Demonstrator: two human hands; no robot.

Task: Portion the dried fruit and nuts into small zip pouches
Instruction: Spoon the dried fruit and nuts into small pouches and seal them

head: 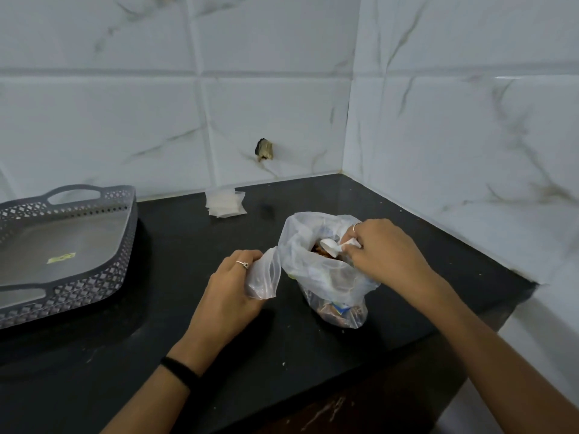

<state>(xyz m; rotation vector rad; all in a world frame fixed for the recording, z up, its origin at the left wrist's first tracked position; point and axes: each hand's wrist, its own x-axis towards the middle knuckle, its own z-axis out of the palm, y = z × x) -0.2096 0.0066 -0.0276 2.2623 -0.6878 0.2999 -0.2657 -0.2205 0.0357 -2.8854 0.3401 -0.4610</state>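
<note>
A clear plastic bag [329, 277] of brown dried fruit and nuts stands open on the black counter [194, 245]. My right hand [385, 249] pinches a small white spoon [333, 245], whose bowl dips into the bag's mouth. My left hand [232, 286] grips a small clear zip pouch [264, 275] just left of the bag, its mouth turned toward the bag. A stack of flat empty pouches [225, 202] lies at the back by the wall.
A grey perforated tray [65, 296] with handles sits at the left, holding only a yellow label. White marble tiled walls enclose the corner behind and to the right. The counter's front edge drops off at the lower right.
</note>
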